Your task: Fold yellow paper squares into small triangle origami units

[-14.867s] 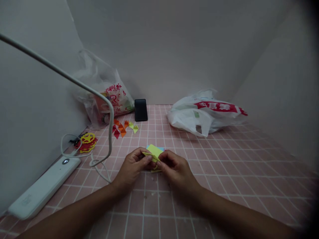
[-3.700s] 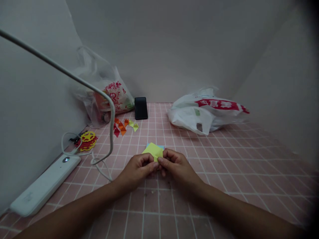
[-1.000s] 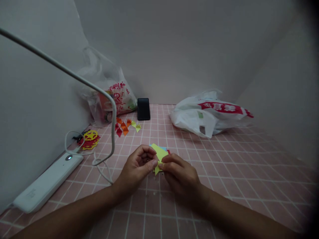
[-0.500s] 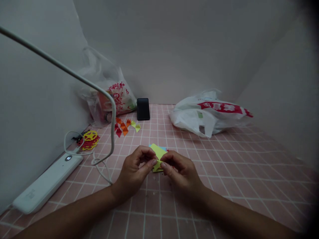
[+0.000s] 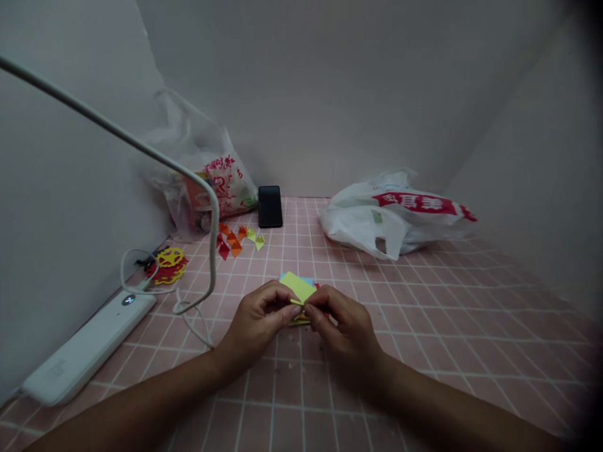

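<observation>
Right now, both sets of fingertips pinched on one small yellow-green paper piece (image 5: 298,290), held just above the pink tiled mat (image 5: 424,326) near its middle. Left hand (image 5: 257,323) curled, thumb and forefinger closed on the near left edge of the paper; right hand (image 5: 343,326) curled the same way, fingertips meeting the left ones at the fold. Hard to tell how many layers sit between the fingers, or how far the crease runs, since the knuckles cover it. Just behind the paper, a small stack of coloured sheets (image 5: 304,280) lying flat, a blue edge and a red corner peeping out.

Likely trouble: a crooked crease if one pinch slides, as the piece is small and the light dim; a tear if both hands pull apart; the paper springing open if either grip slackens.

Further out, on the left, a scatter of folded red, orange and yellow triangles (image 5: 235,238), and a yellow and red paper cutout (image 5: 166,265) beside a coiled white cable (image 5: 155,285). White lamp base (image 5: 80,351) along the left edge, its thin arm (image 5: 141,150) arching over the mat. Clear plastic bag with red print (image 5: 207,182) in the back left corner, black phone (image 5: 270,206) propped against the back wall, white plastic bag with a red band (image 5: 391,216) lying at the right. Plain grey walls (image 5: 330,94) closing in on three sides.
</observation>
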`<state>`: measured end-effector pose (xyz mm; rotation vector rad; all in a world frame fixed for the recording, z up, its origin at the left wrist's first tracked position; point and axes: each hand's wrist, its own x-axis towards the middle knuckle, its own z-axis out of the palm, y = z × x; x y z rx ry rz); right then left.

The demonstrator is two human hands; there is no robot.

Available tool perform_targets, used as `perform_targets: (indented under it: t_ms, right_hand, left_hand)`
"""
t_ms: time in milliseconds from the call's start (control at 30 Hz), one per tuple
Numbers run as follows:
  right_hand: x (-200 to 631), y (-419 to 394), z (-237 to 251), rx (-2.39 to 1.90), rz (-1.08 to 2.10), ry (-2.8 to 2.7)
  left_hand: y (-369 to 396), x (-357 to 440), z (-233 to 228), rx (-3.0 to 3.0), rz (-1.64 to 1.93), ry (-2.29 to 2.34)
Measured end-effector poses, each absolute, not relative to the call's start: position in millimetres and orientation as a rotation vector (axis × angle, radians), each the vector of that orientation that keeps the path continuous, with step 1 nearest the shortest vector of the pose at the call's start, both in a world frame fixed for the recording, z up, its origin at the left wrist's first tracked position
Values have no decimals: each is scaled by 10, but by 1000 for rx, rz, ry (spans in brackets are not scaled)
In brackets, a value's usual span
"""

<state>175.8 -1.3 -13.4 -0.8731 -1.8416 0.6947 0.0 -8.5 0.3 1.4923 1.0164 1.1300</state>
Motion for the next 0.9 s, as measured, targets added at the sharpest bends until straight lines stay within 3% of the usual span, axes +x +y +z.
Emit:
perform_targets:
  t_ms: [333,900]
  right_hand:
    - [1748,27,-117,-922,889,-1886]
    - [1722,107,-140,-1033,1288,-1567]
  left_hand:
    - [-75,-22,18,1740,950,1143]
    - [-35,-17,1,1530,873,1102]
